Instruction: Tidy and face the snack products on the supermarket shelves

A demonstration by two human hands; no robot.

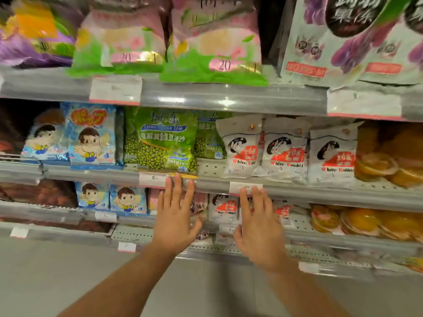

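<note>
**Inspector:** Head view, the only one. Report the hands.

**Assistant:** Both are raised toward the middle shelf rail (297, 191). The left hand (175, 216) has its fingers straight and spread wide, the fingertips (178, 177) at the rail's front edge just under the green mung-bean bag (166, 143). It holds nothing. Whether the fingertips touch the bag's lower edge I cannot tell.

**Inspector:** The right?

**Assistant:** The right hand (259, 227) is also spread with its fingers relaxed, empty, its fingertips (243, 193) over a price label (246, 187) on the same rail. Contact with the label is unclear.

**Inspector:** Location of the stock.

**Assistant:** On the middle shelf the green mung-bean bag stands upright at the front edge, with further green bags behind it. To its left stand blue cartoon-child bags (91, 136). To its right, three white White Rabbit bags (283, 149) sit side by side, leaning back slightly, the leftmost set apart from the green bag by a bare strip of perforated shelf. Orange jelly cups (389, 156) fill the far right.

**Inspector:** Above and below?

**Assistant:** The upper shelf carries pink-and-green bags (212, 42) overhanging the rail, and grey-and-purple bags (343, 42) to the right. The lower shelf repeats blue bags (112, 199), White Rabbit bags (223, 209), partly hidden by the hands, and orange cups (366, 220). The picture is motion-blurred at the edges.
</note>
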